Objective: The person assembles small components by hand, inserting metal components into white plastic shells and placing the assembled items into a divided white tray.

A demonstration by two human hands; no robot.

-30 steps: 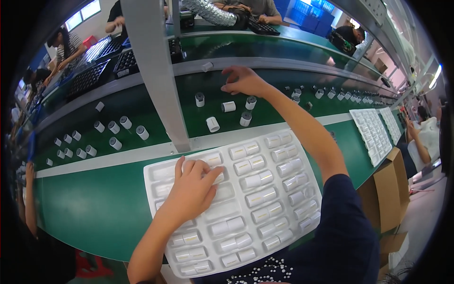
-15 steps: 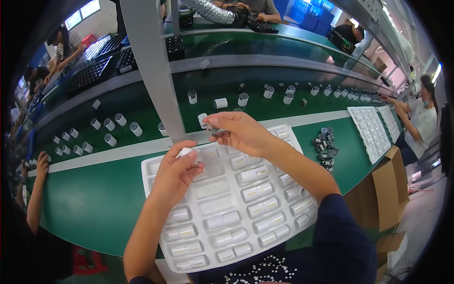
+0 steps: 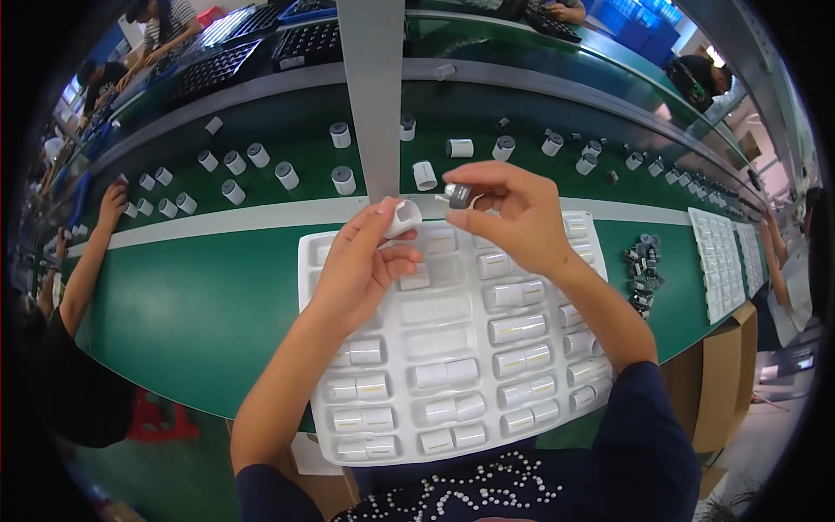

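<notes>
Above the far edge of a white moulded tray (image 3: 439, 341), my left hand (image 3: 357, 265) grips a short white cylinder (image 3: 404, 217), its hollow end tilted toward the right. Just across from it, my right hand (image 3: 526, 217) pinches a small dark grey part (image 3: 458, 196) with metal prongs pointing left. A narrow gap separates the part from the cylinder. Many tray compartments hold white cylinders (image 3: 517, 329) lying in pairs; some in the second column are bare. Another white cylinder (image 3: 424, 176) stands tilted on the green belt beyond my hands.
A grey metal post (image 3: 372, 104) rises behind the tray. Loose dark parts (image 3: 644, 271) lie heaped right of it. White cylinders with grey tops (image 3: 287, 175) line the green belt (image 3: 304, 135). A cardboard box (image 3: 722, 383) stands lower right. A co-worker's hand (image 3: 113, 205) reaches in at left.
The view has shifted, so the scene sits further right and the belt higher. My left hand has turned the cylinder's hollow end toward the dark part, whose prongs now show clearly.
</notes>
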